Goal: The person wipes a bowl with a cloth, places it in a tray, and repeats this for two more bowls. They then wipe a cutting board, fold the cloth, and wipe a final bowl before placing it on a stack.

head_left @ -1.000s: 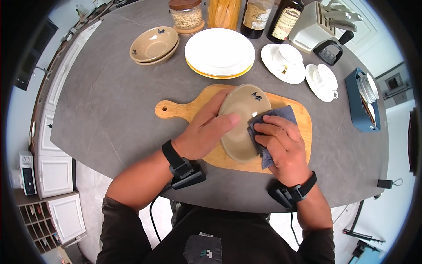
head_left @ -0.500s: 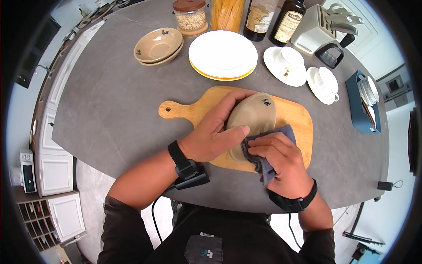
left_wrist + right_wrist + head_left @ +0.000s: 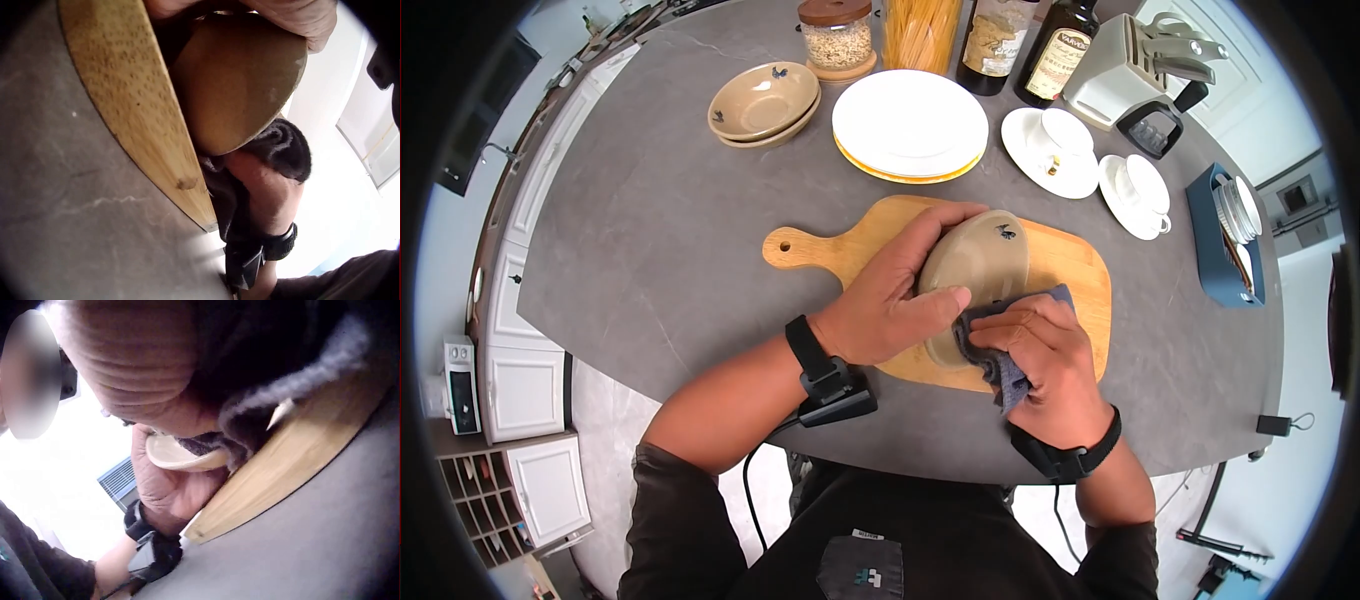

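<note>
Head view: the left hand (image 3: 890,305) grips a tilted bowl (image 3: 975,262) over a board (image 3: 1080,262) while the right hand (image 3: 1055,370) holds a cloth (image 3: 1008,378) against it, wiping apparently unfinished; whether the stacked bowls (image 3: 758,103) are done cannot be told.

At the centre, a beige bowl (image 3: 975,265) with a small dark blue motif near its rim meets a grey-blue cloth (image 3: 1005,365) over a honey-brown wooden board (image 3: 1065,260). The table (image 3: 640,240) is grey with thin pale veins; at the upper left, tan bowls (image 3: 762,100) repeat the dark motif. White plates (image 3: 910,120) at the top centre show a yellow edge beneath, and the bin (image 3: 1222,245) at the right is blue.
</note>
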`<control>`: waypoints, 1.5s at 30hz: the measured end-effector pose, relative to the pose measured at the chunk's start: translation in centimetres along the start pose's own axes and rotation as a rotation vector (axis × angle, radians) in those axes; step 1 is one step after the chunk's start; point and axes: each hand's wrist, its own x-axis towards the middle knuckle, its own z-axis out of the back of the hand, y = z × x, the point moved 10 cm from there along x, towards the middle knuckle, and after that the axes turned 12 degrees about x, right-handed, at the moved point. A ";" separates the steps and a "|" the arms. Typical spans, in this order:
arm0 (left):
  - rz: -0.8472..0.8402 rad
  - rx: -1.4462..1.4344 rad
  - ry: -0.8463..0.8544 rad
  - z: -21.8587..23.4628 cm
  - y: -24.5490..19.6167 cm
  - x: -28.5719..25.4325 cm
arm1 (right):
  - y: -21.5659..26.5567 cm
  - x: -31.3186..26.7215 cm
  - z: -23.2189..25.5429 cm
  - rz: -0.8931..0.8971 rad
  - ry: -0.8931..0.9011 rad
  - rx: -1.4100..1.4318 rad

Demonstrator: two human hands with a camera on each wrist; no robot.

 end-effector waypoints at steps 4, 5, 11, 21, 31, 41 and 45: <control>-0.007 0.023 0.011 -0.1 -0.6 0.0 | -0.2 0.0 1.3 0.087 -0.128 -0.280; 0.016 0.007 0.007 -0.2 -0.6 -0.1 | -0.2 -0.1 1.9 0.075 -0.185 -0.348; -0.010 -0.057 -0.020 0.0 -0.2 0.0 | 0.2 -0.1 0.3 0.032 -0.003 -0.014; 0.009 -0.092 -0.014 -0.2 -0.3 0.0 | -0.1 -0.2 0.5 0.050 -0.046 -0.073; 0.005 -0.086 -0.015 -0.1 -0.3 -0.1 | -0.1 0.1 1.4 0.101 -0.121 -0.208; -0.016 -0.064 -0.006 -0.3 -0.2 -0.1 | -0.4 0.0 1.9 0.109 -0.163 -0.272; -0.017 0.000 0.009 -0.1 -0.1 0.2 | 0.4 0.0 -0.4 0.079 0.045 -0.004</control>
